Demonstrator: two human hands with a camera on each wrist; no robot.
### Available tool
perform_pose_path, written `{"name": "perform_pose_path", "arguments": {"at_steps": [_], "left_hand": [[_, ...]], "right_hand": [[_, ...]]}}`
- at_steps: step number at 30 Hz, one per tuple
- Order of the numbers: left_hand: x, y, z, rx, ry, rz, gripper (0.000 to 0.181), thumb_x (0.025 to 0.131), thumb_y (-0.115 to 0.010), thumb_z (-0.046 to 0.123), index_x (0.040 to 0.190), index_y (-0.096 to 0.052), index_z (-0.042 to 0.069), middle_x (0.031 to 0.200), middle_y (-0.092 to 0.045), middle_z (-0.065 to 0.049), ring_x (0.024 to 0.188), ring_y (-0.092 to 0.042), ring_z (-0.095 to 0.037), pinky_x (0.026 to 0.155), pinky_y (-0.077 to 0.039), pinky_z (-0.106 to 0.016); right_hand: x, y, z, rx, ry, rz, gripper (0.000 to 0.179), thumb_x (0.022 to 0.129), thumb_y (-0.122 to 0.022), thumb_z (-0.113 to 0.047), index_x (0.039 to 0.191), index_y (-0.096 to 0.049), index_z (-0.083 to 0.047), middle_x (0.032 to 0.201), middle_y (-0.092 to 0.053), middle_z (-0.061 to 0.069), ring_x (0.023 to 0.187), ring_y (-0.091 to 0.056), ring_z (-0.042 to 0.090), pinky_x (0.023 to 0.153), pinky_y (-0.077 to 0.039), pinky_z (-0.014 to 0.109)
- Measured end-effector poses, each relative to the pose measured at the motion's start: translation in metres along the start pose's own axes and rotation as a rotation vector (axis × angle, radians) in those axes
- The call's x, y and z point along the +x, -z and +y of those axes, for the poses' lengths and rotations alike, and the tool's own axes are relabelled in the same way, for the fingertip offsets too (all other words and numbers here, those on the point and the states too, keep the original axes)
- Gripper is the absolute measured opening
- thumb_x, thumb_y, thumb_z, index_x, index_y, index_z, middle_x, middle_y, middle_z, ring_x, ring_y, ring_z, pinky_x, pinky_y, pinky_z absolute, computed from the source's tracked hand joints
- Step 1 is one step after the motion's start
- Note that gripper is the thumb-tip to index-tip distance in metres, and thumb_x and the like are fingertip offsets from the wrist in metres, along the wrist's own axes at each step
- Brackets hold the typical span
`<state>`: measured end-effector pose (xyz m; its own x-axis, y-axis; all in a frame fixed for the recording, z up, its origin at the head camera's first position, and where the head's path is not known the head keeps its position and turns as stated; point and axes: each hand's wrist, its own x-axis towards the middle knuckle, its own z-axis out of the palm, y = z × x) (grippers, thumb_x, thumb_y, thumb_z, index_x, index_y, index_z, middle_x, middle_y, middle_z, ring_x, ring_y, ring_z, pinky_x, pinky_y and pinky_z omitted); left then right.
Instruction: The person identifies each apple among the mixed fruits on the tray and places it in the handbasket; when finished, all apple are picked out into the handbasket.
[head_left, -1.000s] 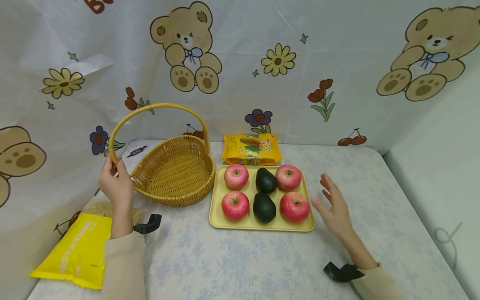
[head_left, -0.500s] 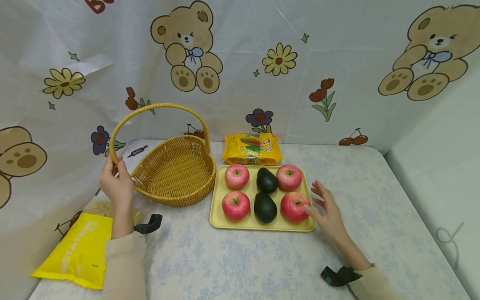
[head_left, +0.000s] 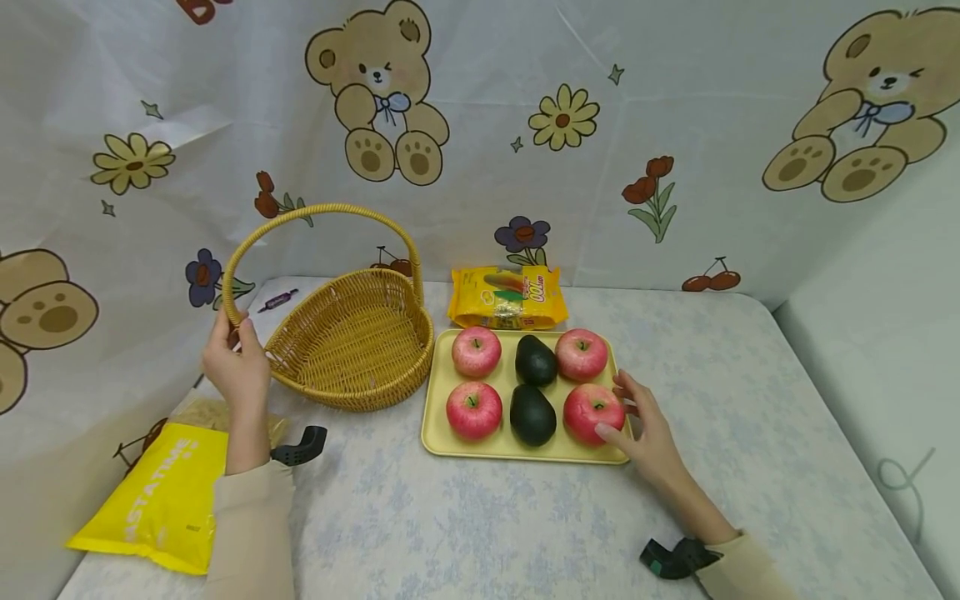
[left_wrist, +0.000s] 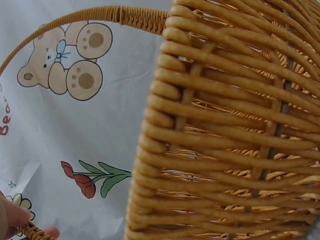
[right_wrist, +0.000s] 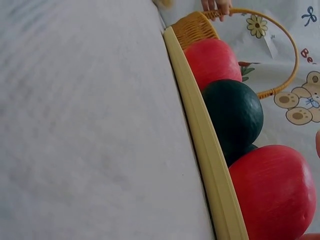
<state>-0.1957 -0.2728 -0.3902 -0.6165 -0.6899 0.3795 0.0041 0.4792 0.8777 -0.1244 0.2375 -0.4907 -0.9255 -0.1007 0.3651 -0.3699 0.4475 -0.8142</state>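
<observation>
Pinched between thumb and fingers of the left hand (head_left: 236, 362) is the left side of a wicker basket's handle (head_left: 322, 210). At the right hand (head_left: 647, 433), thumb and fingers are spread and bowed about the near right apple (head_left: 587, 417), without closing on it; whether the skin touches it cannot be told.

That apple is in the near right corner of a yellow tray (head_left: 495, 450), stem end up, with the thumb on its near side and the fingers to its right. The tray lies flat with its long axis running left to right across the table (head_left: 450, 533).

Beside the apple is the near avocado (head_left: 532, 415), its narrow end away from the person and its broad end close, so its long axis runs nearly front to back. Behind it, the far avocado (head_left: 536, 361) slants, narrow end pointing away and slightly left. Three more apples occupy the tray's other corners.

To the tray's left sits the basket (head_left: 352, 350), its mouth facing up and toward the person, the handle arching left to right above it. Behind the tray is a yellow packet (head_left: 510, 300), longer sideways; a yellow bag (head_left: 161, 500) lies by the left forearm.
</observation>
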Motion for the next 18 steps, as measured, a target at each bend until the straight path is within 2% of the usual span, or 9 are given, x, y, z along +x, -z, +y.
{"name": "perform_pose_path", "arguments": {"at_steps": [8, 18], "left_hand": [[0.0007, -0.0004, 0.0012, 0.008, 0.008, -0.008, 0.031, 0.102, -0.048, 0.021, 0.122, -0.065, 0.006, 0.121, -0.068, -0.01, 0.096, -0.058, -0.001, 0.076, -0.044, -0.014], [0.0, 0.0006, 0.0029, 0.02, 0.023, -0.011, 0.032, 0.102, -0.048, 0.023, 0.124, -0.065, 0.008, 0.122, -0.068, -0.008, 0.098, -0.059, -0.005, 0.082, -0.048, -0.019]], "right_hand": [[-0.001, -0.0035, 0.0004, -0.06, -0.076, -0.046, 0.09, 0.077, -0.079, -0.012, 0.15, -0.029, 0.002, 0.14, -0.043, 0.02, 0.116, -0.035, -0.005, 0.093, -0.03, 0.003], [-0.0015, -0.0047, -0.0015, -0.116, -0.081, -0.077, 0.095, 0.072, -0.085, -0.019, 0.15, -0.032, -0.006, 0.14, -0.043, 0.011, 0.12, -0.037, 0.001, 0.096, -0.028, 0.003]]}}
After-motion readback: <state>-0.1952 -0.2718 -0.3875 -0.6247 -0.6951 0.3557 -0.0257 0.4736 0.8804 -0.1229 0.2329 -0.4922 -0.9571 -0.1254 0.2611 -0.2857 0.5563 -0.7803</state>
